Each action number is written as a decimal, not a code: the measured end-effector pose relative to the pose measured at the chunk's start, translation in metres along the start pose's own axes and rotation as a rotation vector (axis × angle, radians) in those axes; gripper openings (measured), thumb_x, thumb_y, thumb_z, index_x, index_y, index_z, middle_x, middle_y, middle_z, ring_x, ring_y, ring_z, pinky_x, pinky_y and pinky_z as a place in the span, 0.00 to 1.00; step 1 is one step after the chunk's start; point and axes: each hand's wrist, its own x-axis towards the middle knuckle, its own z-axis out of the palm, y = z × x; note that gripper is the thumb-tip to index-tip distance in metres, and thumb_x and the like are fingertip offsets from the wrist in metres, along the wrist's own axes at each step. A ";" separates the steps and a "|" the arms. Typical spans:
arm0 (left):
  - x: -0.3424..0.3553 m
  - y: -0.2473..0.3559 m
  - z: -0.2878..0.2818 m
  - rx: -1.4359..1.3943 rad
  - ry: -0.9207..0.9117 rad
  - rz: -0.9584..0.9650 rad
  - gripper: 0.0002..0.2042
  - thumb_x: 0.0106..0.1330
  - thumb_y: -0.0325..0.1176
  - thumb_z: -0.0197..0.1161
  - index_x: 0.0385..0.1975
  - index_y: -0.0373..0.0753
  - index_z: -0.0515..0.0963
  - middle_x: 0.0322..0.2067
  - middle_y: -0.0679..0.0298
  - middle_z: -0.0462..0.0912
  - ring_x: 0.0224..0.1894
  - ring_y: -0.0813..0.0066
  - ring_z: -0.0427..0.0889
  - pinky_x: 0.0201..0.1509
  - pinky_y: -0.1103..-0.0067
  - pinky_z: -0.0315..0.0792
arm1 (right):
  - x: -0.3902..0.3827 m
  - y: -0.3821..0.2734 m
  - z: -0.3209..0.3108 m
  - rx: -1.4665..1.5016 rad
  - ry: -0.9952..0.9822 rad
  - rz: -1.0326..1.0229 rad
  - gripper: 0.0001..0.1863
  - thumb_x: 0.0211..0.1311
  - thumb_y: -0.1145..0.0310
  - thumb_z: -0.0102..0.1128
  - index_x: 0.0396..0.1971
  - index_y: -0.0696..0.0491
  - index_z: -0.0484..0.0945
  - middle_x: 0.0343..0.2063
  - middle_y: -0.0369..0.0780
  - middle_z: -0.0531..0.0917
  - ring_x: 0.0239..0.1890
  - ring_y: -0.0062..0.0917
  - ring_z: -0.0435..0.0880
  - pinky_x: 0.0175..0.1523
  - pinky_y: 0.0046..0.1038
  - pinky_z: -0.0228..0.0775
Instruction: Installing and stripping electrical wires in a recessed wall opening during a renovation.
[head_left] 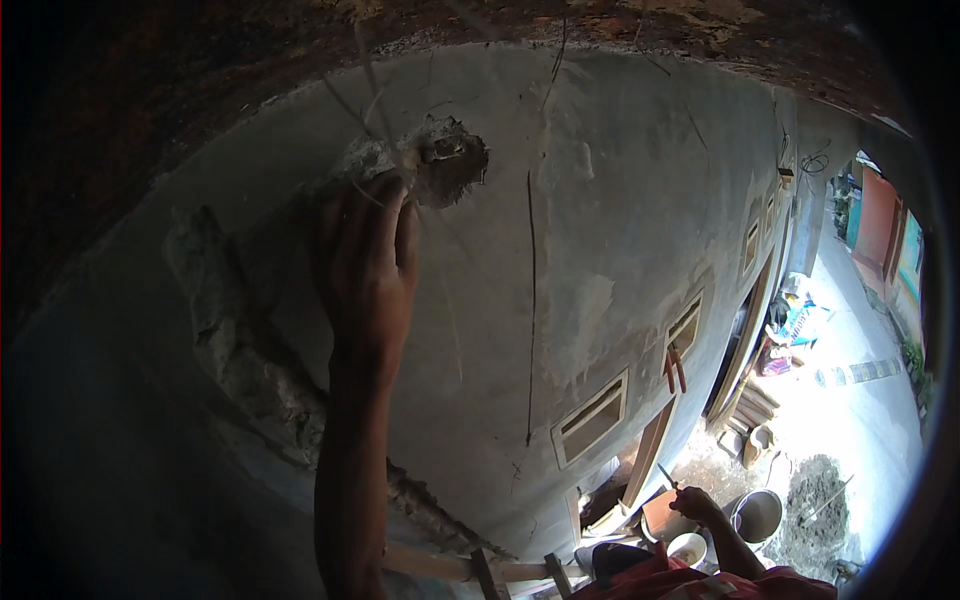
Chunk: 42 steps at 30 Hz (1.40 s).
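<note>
My left hand (370,235) is raised against the grey plastered wall (470,290), its fingers curled together at the edge of a rough, broken hole (455,165). Thin wires (375,95) hang down across the fingertips; whether the fingers grip one, or something else, is hidden in shadow. Lower right, my right hand (697,505) is closed round a slim tool (667,477) whose narrow end points up and left. Its exact kind is too small to make out.
A rough channel (265,350) runs down the wall left of my forearm. Wooden rails (430,563) cross below. On the ground stand a dark bucket (757,515), a pale bucket (687,549) and a grey mortar heap (815,505). Framed openings (592,418) line the wall.
</note>
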 end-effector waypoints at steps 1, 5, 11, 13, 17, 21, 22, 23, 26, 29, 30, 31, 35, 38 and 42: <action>0.007 0.004 0.010 0.025 -0.033 -0.024 0.12 0.59 0.33 0.65 0.42 0.41 0.78 0.42 0.63 0.80 0.47 0.63 0.77 0.50 0.68 0.71 | 0.005 -0.010 -0.015 0.219 0.023 0.310 0.17 0.51 0.56 0.64 0.29 0.57 0.79 0.26 0.47 0.82 0.30 0.37 0.82 0.33 0.36 0.72; 0.023 0.009 0.021 0.113 -0.075 -0.055 0.13 0.57 0.33 0.67 0.42 0.41 0.79 0.36 0.63 0.83 0.41 0.65 0.78 0.46 0.70 0.70 | 0.042 -0.038 -0.064 0.542 0.023 0.744 0.21 0.48 0.54 0.65 0.31 0.59 0.77 0.27 0.51 0.81 0.31 0.37 0.82 0.37 0.35 0.72; 0.034 0.009 0.033 0.096 -0.069 -0.076 0.11 0.57 0.38 0.67 0.37 0.41 0.82 0.34 0.64 0.83 0.37 0.64 0.78 0.44 0.70 0.70 | 0.056 -0.058 -0.067 0.697 0.118 0.633 0.19 0.48 0.59 0.67 0.33 0.58 0.76 0.27 0.47 0.82 0.31 0.33 0.82 0.36 0.32 0.72; 0.033 0.011 0.037 0.083 -0.053 -0.079 0.10 0.58 0.39 0.67 0.35 0.41 0.82 0.32 0.64 0.83 0.37 0.65 0.78 0.43 0.70 0.71 | 0.060 -0.074 -0.081 0.747 0.068 0.666 0.19 0.49 0.59 0.67 0.34 0.58 0.76 0.30 0.45 0.82 0.34 0.32 0.82 0.38 0.32 0.73; 0.036 0.015 0.033 0.099 -0.043 -0.060 0.09 0.59 0.38 0.66 0.33 0.41 0.82 0.29 0.64 0.83 0.34 0.66 0.79 0.41 0.70 0.70 | 0.061 -0.089 -0.078 0.808 0.058 0.644 0.21 0.50 0.58 0.67 0.40 0.56 0.77 0.32 0.43 0.82 0.39 0.31 0.82 0.45 0.31 0.73; 0.033 0.008 0.032 0.055 -0.022 0.007 0.07 0.61 0.36 0.64 0.33 0.41 0.82 0.29 0.64 0.83 0.32 0.65 0.79 0.42 0.71 0.69 | 0.073 -0.101 -0.078 0.842 0.032 0.591 0.21 0.51 0.58 0.67 0.41 0.54 0.78 0.33 0.43 0.82 0.39 0.31 0.82 0.45 0.30 0.73; 0.033 0.009 0.033 0.056 -0.026 0.007 0.07 0.61 0.36 0.64 0.33 0.41 0.82 0.29 0.64 0.83 0.32 0.65 0.79 0.42 0.71 0.69 | 0.075 -0.103 -0.079 0.871 0.056 0.550 0.19 0.51 0.60 0.67 0.39 0.55 0.76 0.30 0.41 0.81 0.35 0.27 0.80 0.42 0.29 0.72; 0.033 0.009 0.032 0.052 -0.027 -0.017 0.06 0.61 0.35 0.64 0.32 0.41 0.82 0.28 0.63 0.83 0.32 0.64 0.79 0.42 0.71 0.69 | 0.077 -0.106 -0.082 0.899 0.079 0.508 0.17 0.52 0.61 0.67 0.36 0.57 0.75 0.28 0.39 0.80 0.32 0.24 0.79 0.39 0.28 0.71; 0.034 0.012 0.033 0.056 -0.018 -0.040 0.05 0.61 0.33 0.64 0.32 0.40 0.82 0.28 0.61 0.83 0.33 0.63 0.80 0.43 0.71 0.69 | 0.087 -0.116 -0.099 0.862 0.043 0.495 0.16 0.53 0.60 0.66 0.35 0.55 0.77 0.31 0.41 0.82 0.38 0.29 0.83 0.44 0.31 0.73; 0.030 0.006 0.039 0.066 0.023 -0.037 0.05 0.60 0.33 0.64 0.31 0.40 0.81 0.27 0.62 0.82 0.32 0.64 0.80 0.43 0.70 0.69 | 0.095 -0.129 -0.108 0.918 0.123 0.377 0.13 0.53 0.64 0.66 0.32 0.55 0.74 0.29 0.40 0.82 0.37 0.28 0.83 0.41 0.30 0.74; 0.029 0.003 0.041 0.065 0.056 -0.036 0.05 0.59 0.34 0.65 0.30 0.41 0.80 0.26 0.63 0.81 0.31 0.66 0.79 0.44 0.70 0.67 | 0.097 -0.129 -0.106 0.920 0.120 0.376 0.13 0.53 0.64 0.66 0.32 0.55 0.74 0.29 0.40 0.82 0.37 0.28 0.83 0.41 0.30 0.74; 0.030 0.004 0.043 0.061 0.052 -0.034 0.05 0.59 0.34 0.65 0.30 0.41 0.80 0.26 0.63 0.81 0.31 0.66 0.79 0.44 0.70 0.67 | 0.100 -0.129 -0.099 0.979 0.148 0.325 0.12 0.54 0.66 0.66 0.31 0.55 0.73 0.27 0.39 0.80 0.35 0.26 0.83 0.39 0.29 0.73; 0.027 0.019 0.057 0.123 0.126 -0.181 0.05 0.60 0.33 0.62 0.30 0.39 0.80 0.27 0.63 0.82 0.33 0.65 0.81 0.50 0.65 0.64 | 0.112 -0.132 -0.081 1.177 0.190 0.229 0.11 0.55 0.70 0.64 0.28 0.55 0.70 0.22 0.36 0.76 0.29 0.19 0.80 0.34 0.25 0.72; 0.028 0.027 0.062 0.186 0.218 -0.244 0.04 0.59 0.31 0.61 0.29 0.38 0.79 0.28 0.62 0.83 0.34 0.64 0.81 0.54 0.62 0.62 | 0.112 -0.146 -0.085 1.269 0.182 0.208 0.10 0.56 0.71 0.63 0.27 0.54 0.69 0.21 0.33 0.73 0.27 0.16 0.75 0.33 0.24 0.69; 0.032 0.037 0.059 0.288 0.321 -0.246 0.04 0.58 0.29 0.60 0.30 0.37 0.78 0.29 0.58 0.82 0.34 0.63 0.81 0.59 0.58 0.60 | 0.098 -0.161 -0.100 1.593 0.206 0.084 0.09 0.57 0.71 0.61 0.28 0.53 0.68 0.21 0.30 0.68 0.27 0.13 0.66 0.34 0.22 0.64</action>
